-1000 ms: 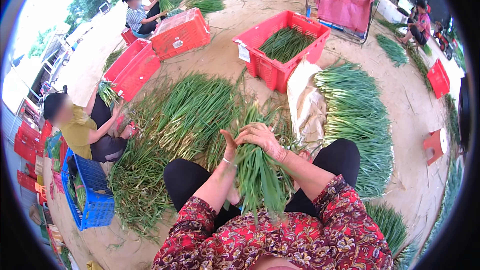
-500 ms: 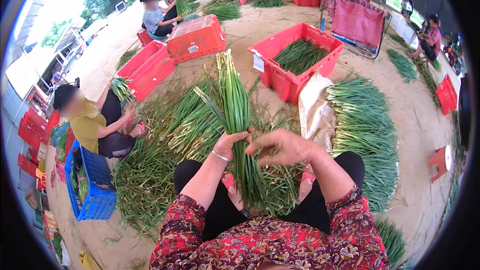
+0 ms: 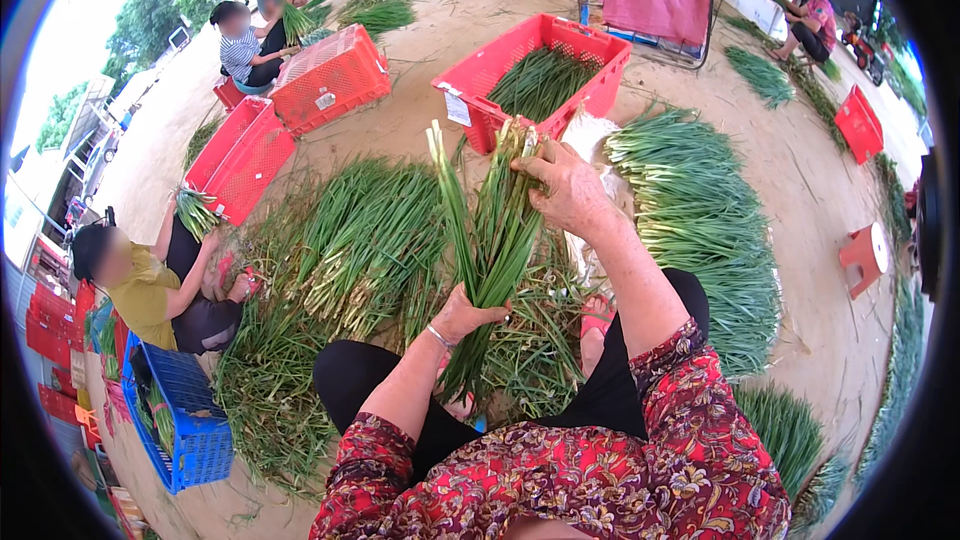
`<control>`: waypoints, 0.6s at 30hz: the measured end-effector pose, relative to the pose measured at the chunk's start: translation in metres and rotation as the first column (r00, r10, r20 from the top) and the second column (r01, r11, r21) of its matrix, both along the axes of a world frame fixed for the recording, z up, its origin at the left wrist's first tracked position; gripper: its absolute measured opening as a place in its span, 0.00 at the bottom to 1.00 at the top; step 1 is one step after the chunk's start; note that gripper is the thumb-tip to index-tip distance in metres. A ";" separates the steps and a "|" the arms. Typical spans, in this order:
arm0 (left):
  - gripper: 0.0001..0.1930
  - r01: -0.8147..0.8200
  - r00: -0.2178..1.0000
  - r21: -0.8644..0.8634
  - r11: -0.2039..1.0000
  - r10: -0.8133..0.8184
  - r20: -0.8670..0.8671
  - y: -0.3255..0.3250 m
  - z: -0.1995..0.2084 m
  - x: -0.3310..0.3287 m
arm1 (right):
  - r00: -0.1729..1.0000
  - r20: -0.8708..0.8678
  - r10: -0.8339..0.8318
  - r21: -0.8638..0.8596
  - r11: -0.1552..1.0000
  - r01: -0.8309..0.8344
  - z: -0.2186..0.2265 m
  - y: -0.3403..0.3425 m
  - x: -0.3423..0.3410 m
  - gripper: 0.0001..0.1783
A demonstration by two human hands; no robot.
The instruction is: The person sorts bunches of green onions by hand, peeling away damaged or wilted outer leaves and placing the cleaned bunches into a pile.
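My left hand (image 3: 465,316) is wrapped round the lower, leafy part of a bundle of green stalks (image 3: 490,250), thumb laid across the front, so the bundle stands nearly upright between my knees with its pale ends at the top and its leaf tips hanging below my fist. A few stalks lean out to the left, apart from the rest. My right hand (image 3: 570,190) is up at the pale ends, thumb and fingers drawn together and pinching at the right side of the bundle's top — exactly how many stalks they have, I cannot tell. Just left of the bundle, on the ground, lies a loose heap of stalks (image 3: 370,250); to my right a neat bank of stalks (image 3: 700,240) lies in a row, beside a white sack (image 3: 590,135) partly hidden by my hand. Beyond the bundle sits a red crate (image 3: 590,95) holding more greens. Off to the left, near a blue crate (image 3: 200,450), a co-worker in a yellow top (image 3: 150,295) holds a smaller bunch (image 3: 197,212).
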State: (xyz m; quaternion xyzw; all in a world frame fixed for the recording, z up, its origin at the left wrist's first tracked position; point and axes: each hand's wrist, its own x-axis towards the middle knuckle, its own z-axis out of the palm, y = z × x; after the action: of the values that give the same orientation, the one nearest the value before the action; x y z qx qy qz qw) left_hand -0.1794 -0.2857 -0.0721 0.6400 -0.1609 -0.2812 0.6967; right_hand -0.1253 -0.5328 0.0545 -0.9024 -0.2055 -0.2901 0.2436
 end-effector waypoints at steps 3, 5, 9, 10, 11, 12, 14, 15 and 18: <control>0.16 0.019 0.998 -0.019 1.000 -0.020 -0.059 -0.003 0.017 -0.003 | 0.997 -0.001 0.082 0.052 0.995 -0.082 -0.001 -0.011 -0.005 0.14; 0.18 0.042 0.998 -0.039 0.998 -0.044 -0.047 0.001 0.018 -0.003 | 0.988 0.034 0.152 0.088 0.984 -0.154 0.003 -0.014 -0.005 0.08; 0.21 0.038 0.967 -0.206 0.978 -0.088 -0.240 0.006 0.017 -0.008 | 0.993 0.064 0.104 0.083 0.991 -0.109 0.005 -0.009 -0.008 0.06; 0.22 0.046 0.982 -0.176 0.983 -0.077 -0.175 0.005 0.012 -0.006 | 0.999 0.020 0.039 0.152 0.988 -0.042 0.000 -0.011 -0.005 0.06; 0.22 0.021 0.985 -0.136 0.991 -0.043 -0.165 0.005 0.007 -0.005 | 1.000 -0.006 -0.018 0.195 0.981 0.019 0.000 -0.015 -0.002 0.05; 0.23 -0.004 0.988 -0.094 0.996 -0.011 -0.155 0.006 0.002 -0.004 | 0.990 -0.136 -0.034 0.402 0.911 0.086 -0.008 -0.021 0.004 0.04; 0.22 -0.098 0.978 -0.138 0.986 0.069 -0.196 0.006 0.003 -0.003 | 0.991 -0.134 0.008 0.672 0.736 0.085 -0.006 -0.038 0.009 0.04; 0.21 -0.143 0.971 -0.106 0.984 0.119 -0.207 0.013 -0.007 0.001 | 0.990 -0.126 0.065 0.850 0.521 0.074 -0.004 -0.047 0.013 0.04; 0.18 -0.263 0.931 -0.021 0.965 0.248 -0.267 0.023 -0.013 0.008 | 1.000 0.000 0.001 0.998 0.066 0.000 0.022 -0.069 0.011 0.05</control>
State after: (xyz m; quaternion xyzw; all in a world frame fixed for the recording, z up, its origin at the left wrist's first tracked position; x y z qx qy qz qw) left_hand -0.1716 -0.2624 -0.0850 0.5929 0.0095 -0.2659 0.7601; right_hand -0.1145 -0.6017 0.0766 -0.4925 0.0480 -0.3518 0.7946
